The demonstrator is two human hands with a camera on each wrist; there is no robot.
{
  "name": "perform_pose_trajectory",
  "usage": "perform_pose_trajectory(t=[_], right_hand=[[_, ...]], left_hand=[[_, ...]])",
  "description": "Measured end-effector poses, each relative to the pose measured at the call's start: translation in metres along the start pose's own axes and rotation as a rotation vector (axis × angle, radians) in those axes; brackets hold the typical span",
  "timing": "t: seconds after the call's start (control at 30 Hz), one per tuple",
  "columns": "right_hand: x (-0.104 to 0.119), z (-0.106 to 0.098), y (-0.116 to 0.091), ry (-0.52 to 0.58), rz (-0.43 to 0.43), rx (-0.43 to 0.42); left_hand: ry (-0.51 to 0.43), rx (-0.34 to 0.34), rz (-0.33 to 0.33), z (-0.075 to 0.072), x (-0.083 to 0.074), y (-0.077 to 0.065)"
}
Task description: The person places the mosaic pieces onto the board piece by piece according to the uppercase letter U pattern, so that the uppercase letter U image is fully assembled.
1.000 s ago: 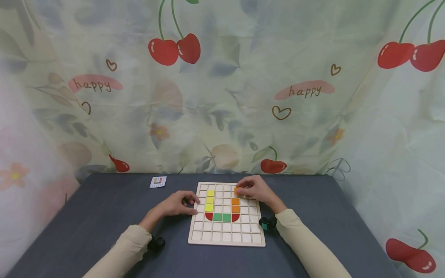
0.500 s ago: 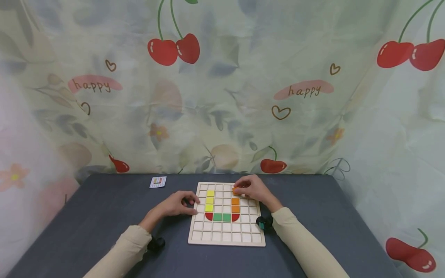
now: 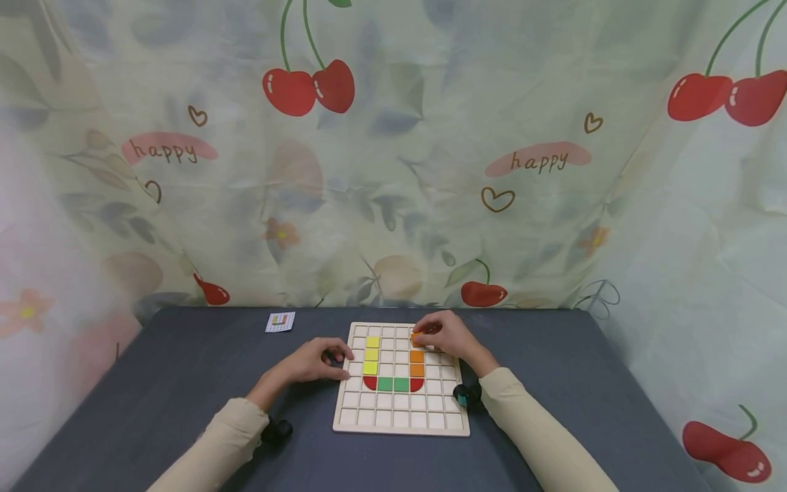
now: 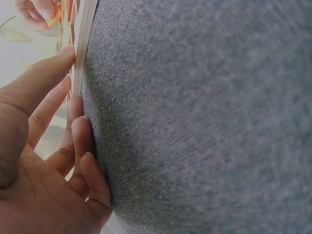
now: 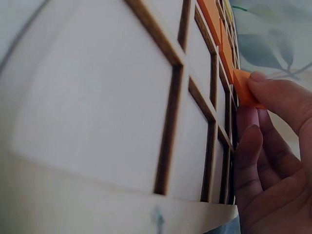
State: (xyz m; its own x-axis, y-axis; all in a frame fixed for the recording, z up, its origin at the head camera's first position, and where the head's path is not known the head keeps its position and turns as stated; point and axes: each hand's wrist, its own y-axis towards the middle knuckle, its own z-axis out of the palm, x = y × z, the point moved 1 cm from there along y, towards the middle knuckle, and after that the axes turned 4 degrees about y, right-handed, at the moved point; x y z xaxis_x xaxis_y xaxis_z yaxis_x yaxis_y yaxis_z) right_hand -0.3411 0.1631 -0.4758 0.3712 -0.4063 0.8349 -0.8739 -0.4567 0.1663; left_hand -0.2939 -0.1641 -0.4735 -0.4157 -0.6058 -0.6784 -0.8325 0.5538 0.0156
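A square wooden grid board (image 3: 401, 416) lies on the table. Its cells hold a column of yellow tiles (image 3: 371, 354), two orange tiles (image 3: 417, 363), two green tiles (image 3: 384, 385) and a rounded red tile (image 3: 369, 384) at each lower corner, forming a U. My right hand (image 3: 451, 336) pinches another orange tile (image 5: 243, 87) between thumb and fingers, close over the cell above the orange column. At the board's left edge rests my left hand (image 3: 315, 359), its thumb (image 4: 57, 63) and fingertips touching the side, fingers loosely bent.
A small printed card (image 3: 279, 322) with a coloured U pattern lies at the back left of the dark table (image 3: 203, 369). Behind the table hangs a patterned curtain (image 3: 393, 171). A black wrist device (image 3: 468, 395) overlaps the board's right edge.
My right hand has moved slightly left with the orange tile, bringing it in line with the orange column, then has stayed there. The left hand and board have kept still.
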Motion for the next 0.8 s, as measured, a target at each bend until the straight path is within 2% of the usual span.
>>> perform_pose_trajectory(t=[0.3, 0.8], right_hand=[[-0.002, -0.0003, 0.0009, 0.02, 0.014, 0.014], [-0.0004, 0.0006, 0.0003, -0.02, 0.016, 0.033]], left_hand=[[-0.004, 0.003, -0.004, -0.0007, -0.0005, -0.0002], [0.003, 0.006, -0.001, -0.0008, -0.0007, 0.0001]])
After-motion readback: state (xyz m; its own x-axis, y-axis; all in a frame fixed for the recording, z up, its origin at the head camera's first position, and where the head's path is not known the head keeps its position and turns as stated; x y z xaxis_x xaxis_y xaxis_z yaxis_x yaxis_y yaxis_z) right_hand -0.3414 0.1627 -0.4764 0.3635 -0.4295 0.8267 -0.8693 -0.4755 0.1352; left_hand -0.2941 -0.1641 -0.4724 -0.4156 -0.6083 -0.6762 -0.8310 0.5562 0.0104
